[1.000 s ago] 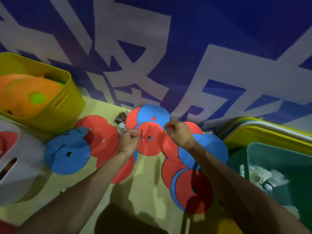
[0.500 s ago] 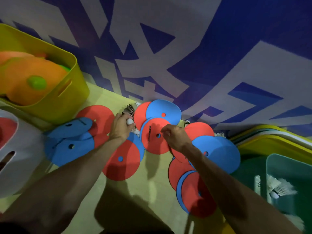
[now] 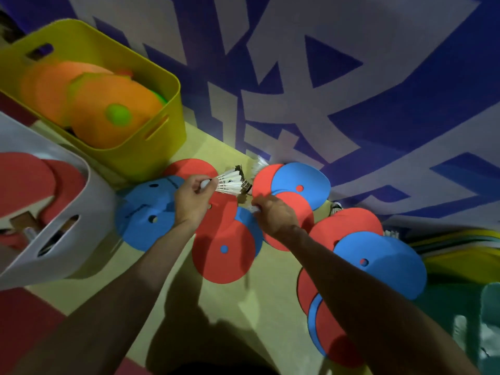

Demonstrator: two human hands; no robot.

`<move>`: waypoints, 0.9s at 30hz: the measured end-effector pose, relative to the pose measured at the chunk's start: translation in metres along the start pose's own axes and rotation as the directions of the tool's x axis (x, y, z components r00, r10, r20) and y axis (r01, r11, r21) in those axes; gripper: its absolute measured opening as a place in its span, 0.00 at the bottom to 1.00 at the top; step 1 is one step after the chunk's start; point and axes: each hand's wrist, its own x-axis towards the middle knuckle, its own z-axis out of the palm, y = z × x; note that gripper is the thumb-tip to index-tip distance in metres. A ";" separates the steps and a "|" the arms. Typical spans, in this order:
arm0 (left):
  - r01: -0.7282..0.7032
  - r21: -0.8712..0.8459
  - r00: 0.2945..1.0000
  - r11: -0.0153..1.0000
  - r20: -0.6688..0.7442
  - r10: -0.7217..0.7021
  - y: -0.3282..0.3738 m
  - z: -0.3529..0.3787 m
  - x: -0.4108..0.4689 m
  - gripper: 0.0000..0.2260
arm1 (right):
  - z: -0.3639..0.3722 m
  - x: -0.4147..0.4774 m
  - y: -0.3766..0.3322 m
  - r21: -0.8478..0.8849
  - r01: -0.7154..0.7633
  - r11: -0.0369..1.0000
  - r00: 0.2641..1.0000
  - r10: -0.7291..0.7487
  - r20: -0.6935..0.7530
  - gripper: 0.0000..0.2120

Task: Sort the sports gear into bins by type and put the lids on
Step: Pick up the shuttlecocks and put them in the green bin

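Head-camera view, looking down: a person's left hand pinches the cork end of a white feathered shuttlecock at centre frame, its skirt fanned toward the upper right and lifted over the scattered discs. Just beyond it lies a darker shuttlecock, its feathers black-edged, partly hidden. The right hand is curled closed at centre, knuckles up, with something small and white showing at its fingertips; what it grips cannot be told. Red and blue flat foam discs, each pierced by a small round hole, overlap across the pale yellow floor from centre to lower right. A yellow bin at upper left holds orange discs, one with a green centre. A white bin at left edge holds red discs. Stacked yellow lids blur at right edge, with a teal bin below them. Large white characters run across the blue backdrop along the top; they are cropped and cannot be read.
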 end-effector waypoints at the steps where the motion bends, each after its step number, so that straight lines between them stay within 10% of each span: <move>1: 0.047 -0.078 0.999 0.996 -0.003 -0.048 0.000 -0.002 0.000 0.07 | 0.002 0.002 -0.001 -0.064 0.029 0.998 1.000 -0.028 0.009 0.17; 7: 0.381 -0.530 0.919 0.758 0.132 -0.370 0.000 -0.005 -0.004 0.05 | 0.009 0.011 -0.012 -0.366 0.108 0.924 0.991 -0.128 -0.029 0.10; 12: 0.493 -0.585 0.868 0.643 0.289 -0.403 -0.001 -0.001 -0.009 0.11 | -0.002 0.014 -0.007 -0.520 0.089 0.850 0.985 -0.154 -0.083 0.09; 23: 0.442 -0.563 0.882 0.699 0.414 -0.224 0.030 0.002 -0.027 0.06 | -0.038 -0.014 0.009 -0.359 0.000 0.933 0.984 -0.065 -0.167 0.13; 27: 0.407 -0.612 0.899 0.678 0.399 -0.179 0.050 -0.001 -0.037 0.11 | -0.052 -0.035 0.010 -0.003 -0.042 0.999 0.948 0.039 -0.317 0.12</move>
